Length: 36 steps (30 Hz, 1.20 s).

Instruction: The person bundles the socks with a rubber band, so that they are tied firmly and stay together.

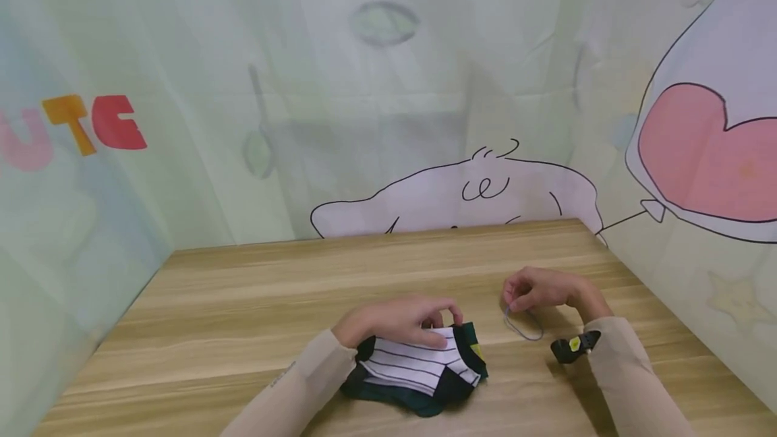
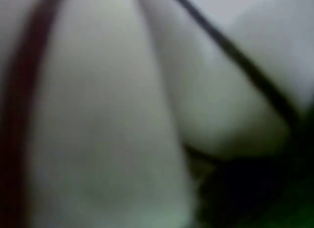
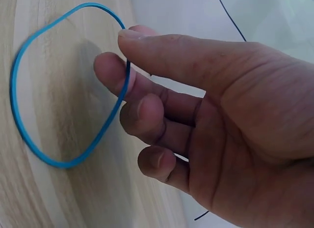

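Socks point(image 1: 403, 363), white with thin dark stripes and black parts over a dark green layer, lie stacked on the wooden table. My left hand point(image 1: 403, 319) rests on their far side, its thumb across the striped fabric and its fingers bent loosely near the black and green cuffs. The left wrist view is too dark and blurred to show that hand clearly. To the right of the socks, my right hand point(image 1: 540, 288) pinches a thin blue rubber band point(image 3: 16, 90) between thumb and index finger. The band hangs as an open loop, and the other fingers are curled behind it.
The wooden table point(image 1: 255, 288) runs back to a printed curtain point(image 1: 364, 100) with cartoon drawings, which also closes off both sides. A black wrist camera point(image 1: 573, 348) sits under my right wrist.
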Each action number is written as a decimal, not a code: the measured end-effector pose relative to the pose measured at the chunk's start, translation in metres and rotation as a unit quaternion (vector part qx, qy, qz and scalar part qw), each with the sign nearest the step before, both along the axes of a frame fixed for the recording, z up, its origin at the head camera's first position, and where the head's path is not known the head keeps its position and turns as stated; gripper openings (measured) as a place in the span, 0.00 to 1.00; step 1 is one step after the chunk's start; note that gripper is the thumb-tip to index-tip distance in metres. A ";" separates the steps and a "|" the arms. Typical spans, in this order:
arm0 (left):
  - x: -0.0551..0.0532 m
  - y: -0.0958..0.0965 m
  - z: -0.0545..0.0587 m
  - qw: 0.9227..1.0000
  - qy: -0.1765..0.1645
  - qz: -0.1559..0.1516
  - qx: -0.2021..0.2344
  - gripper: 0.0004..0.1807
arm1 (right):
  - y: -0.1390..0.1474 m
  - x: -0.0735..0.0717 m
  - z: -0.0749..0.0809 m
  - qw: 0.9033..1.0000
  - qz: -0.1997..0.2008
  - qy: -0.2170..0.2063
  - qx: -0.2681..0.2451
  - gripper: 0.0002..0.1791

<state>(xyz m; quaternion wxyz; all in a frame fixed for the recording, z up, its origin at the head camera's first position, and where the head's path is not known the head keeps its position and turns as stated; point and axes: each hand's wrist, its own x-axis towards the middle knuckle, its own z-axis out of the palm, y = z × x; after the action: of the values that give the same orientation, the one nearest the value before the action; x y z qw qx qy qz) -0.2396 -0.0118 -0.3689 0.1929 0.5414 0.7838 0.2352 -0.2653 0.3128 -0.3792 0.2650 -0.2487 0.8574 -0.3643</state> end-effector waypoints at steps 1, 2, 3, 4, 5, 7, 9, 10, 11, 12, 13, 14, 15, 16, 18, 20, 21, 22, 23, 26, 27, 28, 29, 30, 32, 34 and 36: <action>0.000 -0.001 0.001 1.000 0.002 0.003 0.002 0.16 | 0.000 0.000 0.000 1.000 0.002 0.003 -0.002 0.06; -0.001 -0.002 0.002 1.000 0.004 0.004 0.004 0.16 | 0.000 0.000 0.000 1.000 0.005 0.007 -0.004 0.05; -0.001 -0.002 0.003 1.000 0.003 0.006 0.006 0.16 | -0.001 0.000 0.001 1.000 0.007 0.012 -0.005 0.05; -0.001 -0.003 0.005 1.000 0.001 0.009 0.006 0.16 | -0.001 0.000 0.001 1.000 0.009 0.017 -0.005 0.04; -0.001 -0.004 0.006 1.000 -0.006 0.010 0.006 0.16 | -0.001 0.000 0.001 1.000 0.010 0.021 -0.006 0.04; -0.001 -0.006 0.008 1.000 -0.017 0.012 0.009 0.17 | -0.002 -0.001 0.001 0.999 0.015 0.033 -0.007 0.04; -0.001 -0.008 0.010 0.999 -0.025 0.014 0.015 0.17 | -0.003 0.000 0.003 0.999 0.013 0.041 -0.006 0.04; -0.002 -0.009 0.010 0.999 -0.026 0.014 0.019 0.17 | -0.003 0.000 0.003 0.999 0.011 0.045 -0.005 0.04; -0.003 -0.010 0.011 0.999 -0.025 0.013 0.024 0.18 | -0.003 0.000 0.004 0.999 0.008 0.047 -0.005 0.04; -0.003 -0.011 0.012 0.999 -0.021 0.012 0.029 0.18 | -0.004 0.000 0.005 0.999 0.006 0.049 -0.006 0.04; -0.004 -0.012 0.013 0.999 -0.015 0.011 0.033 0.18 | -0.004 0.000 0.006 0.999 0.002 0.048 -0.007 0.05; -0.004 -0.012 0.014 0.999 -0.010 0.010 0.036 0.18 | -0.005 0.000 0.007 0.999 -0.001 0.047 -0.007 0.05; -0.004 -0.013 0.015 0.999 -0.002 0.009 0.038 0.18 | -0.005 0.000 0.008 0.999 -0.003 0.048 -0.008 0.05; -0.004 -0.014 0.016 0.999 0.003 0.007 0.039 0.19 | -0.006 0.000 0.009 0.999 -0.003 0.047 -0.010 0.05; -0.004 -0.016 0.018 0.999 0.011 0.007 0.039 0.19 | -0.007 0.001 0.010 0.999 -0.001 0.049 -0.016 0.05; -0.004 -0.017 0.020 0.999 0.017 0.008 0.036 0.19 | -0.007 0.000 0.011 0.998 0.002 0.055 -0.019 0.05; -0.004 -0.018 0.022 0.999 0.020 0.010 0.033 0.19 | -0.008 0.000 0.011 0.998 0.004 0.058 -0.021 0.05; -0.003 -0.018 0.023 0.999 0.022 0.012 0.031 0.19 | -0.008 0.000 0.011 0.998 0.005 0.061 -0.023 0.05; -0.003 -0.019 0.024 0.999 0.024 0.017 0.028 0.19 | -0.009 0.000 0.012 0.998 0.006 0.064 -0.025 0.05; -0.002 -0.022 0.026 0.999 0.025 0.031 0.023 0.19 | -0.011 0.001 0.014 0.998 0.000 0.065 -0.024 0.05; -0.002 -0.022 0.027 0.999 0.024 0.036 0.023 0.19 | -0.012 0.001 0.015 0.997 -0.001 0.066 -0.025 0.05; -0.001 -0.023 0.028 0.999 0.021 0.039 0.024 0.19 | -0.014 0.002 0.017 0.997 -0.003 0.066 -0.026 0.05; -0.001 -0.024 0.028 0.999 0.021 0.040 0.025 0.18 | -0.015 0.003 0.019 0.997 -0.004 0.067 -0.026 0.05; -0.002 -0.024 0.028 0.999 0.021 0.040 0.027 0.18 | -0.016 0.004 0.021 0.997 -0.004 0.070 -0.024 0.05; -0.002 -0.025 0.029 0.999 0.020 0.036 0.033 0.17 | -0.018 0.006 0.024 0.997 -0.001 0.078 -0.024 0.04; -0.003 -0.025 0.029 0.999 0.026 0.029 0.038 0.14 | -0.020 0.008 0.028 0.996 0.001 0.084 -0.024 0.04; -0.003 -0.025 0.028 0.998 0.034 0.021 0.040 0.11 | -0.022 0.010 0.030 0.996 0.003 0.086 -0.026 0.04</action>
<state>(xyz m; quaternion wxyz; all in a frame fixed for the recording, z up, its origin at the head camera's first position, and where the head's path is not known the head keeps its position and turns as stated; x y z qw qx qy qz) -0.2427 -0.0370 -0.3408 0.1390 0.5396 0.7911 0.2522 -0.2556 0.2908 -0.3493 0.1848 -0.2883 0.8665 -0.3632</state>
